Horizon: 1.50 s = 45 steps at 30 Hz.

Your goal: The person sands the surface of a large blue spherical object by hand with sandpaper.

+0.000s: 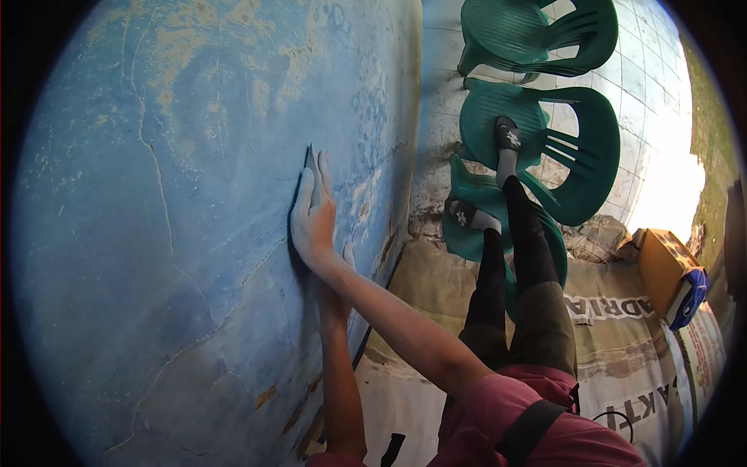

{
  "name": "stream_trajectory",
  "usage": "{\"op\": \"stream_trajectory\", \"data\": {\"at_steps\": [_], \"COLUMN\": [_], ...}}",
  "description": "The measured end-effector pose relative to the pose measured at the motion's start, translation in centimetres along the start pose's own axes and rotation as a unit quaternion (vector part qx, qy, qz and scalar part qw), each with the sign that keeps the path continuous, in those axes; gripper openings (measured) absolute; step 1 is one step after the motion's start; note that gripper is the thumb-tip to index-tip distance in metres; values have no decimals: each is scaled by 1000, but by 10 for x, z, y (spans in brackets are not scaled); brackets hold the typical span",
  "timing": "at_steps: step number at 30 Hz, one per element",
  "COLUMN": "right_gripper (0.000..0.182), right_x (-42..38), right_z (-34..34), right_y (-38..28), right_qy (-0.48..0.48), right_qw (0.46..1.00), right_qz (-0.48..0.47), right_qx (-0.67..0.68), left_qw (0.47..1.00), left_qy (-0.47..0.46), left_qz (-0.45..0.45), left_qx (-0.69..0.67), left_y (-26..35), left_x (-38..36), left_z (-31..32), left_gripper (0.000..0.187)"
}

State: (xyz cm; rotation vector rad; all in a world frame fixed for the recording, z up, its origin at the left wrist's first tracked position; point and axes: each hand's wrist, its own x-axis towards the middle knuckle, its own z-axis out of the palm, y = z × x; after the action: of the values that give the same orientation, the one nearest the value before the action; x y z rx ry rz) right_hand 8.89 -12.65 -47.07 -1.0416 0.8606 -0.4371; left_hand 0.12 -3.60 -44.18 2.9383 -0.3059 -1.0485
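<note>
My right hand [315, 222] is up against the blue wall [241, 187], with its whitish, dusty fingers pointing upward. Between those fingers a thin grey pointed edge [312, 157] sticks out; the rest of this object is hidden. Below and partly behind my right wrist, my left hand [336, 292] is close to the wall. Only a thumb or finger of it shows, and whatever it holds, if anything, is hidden. Cracks, scratches and pale worn patches mark the wall.
My feet stand on green plastic chairs [580, 152]. Another green chair [506, 31] is farther up. A printed sheet [615, 342] covers the ground below, with an orange-brown box [661, 268] and a blue package [689, 300] at the right. Pale tiles [638, 86] lie beyond.
</note>
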Motion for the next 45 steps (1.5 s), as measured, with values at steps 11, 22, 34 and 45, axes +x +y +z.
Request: {"op": "stream_trajectory", "data": {"at_steps": [11, 22, 34, 45], "right_gripper": [42, 50, 51, 50], "right_x": [-17, -48, -50, -36], "right_z": [-36, -29, -30, -29], "right_y": [-56, -24, -10, -10], "right_qy": [-108, -123, -123, -113], "right_qw": [966, 989, 984, 990], "right_qz": [-229, -64, -122, -71], "right_qx": [-48, -54, -42, -46], "left_qw": [966, 860, 804, 800], "left_qy": [200, 312, 325, 305], "left_qz": [157, 133, 140, 130], "left_qx": [40, 382, 479, 500], "left_y": [5, 66, 75, 69], "left_x": [-23, -23, -4, -18], "left_z": [-19, -135, -152, -156], "left_gripper": [51, 47, 52, 57]}}
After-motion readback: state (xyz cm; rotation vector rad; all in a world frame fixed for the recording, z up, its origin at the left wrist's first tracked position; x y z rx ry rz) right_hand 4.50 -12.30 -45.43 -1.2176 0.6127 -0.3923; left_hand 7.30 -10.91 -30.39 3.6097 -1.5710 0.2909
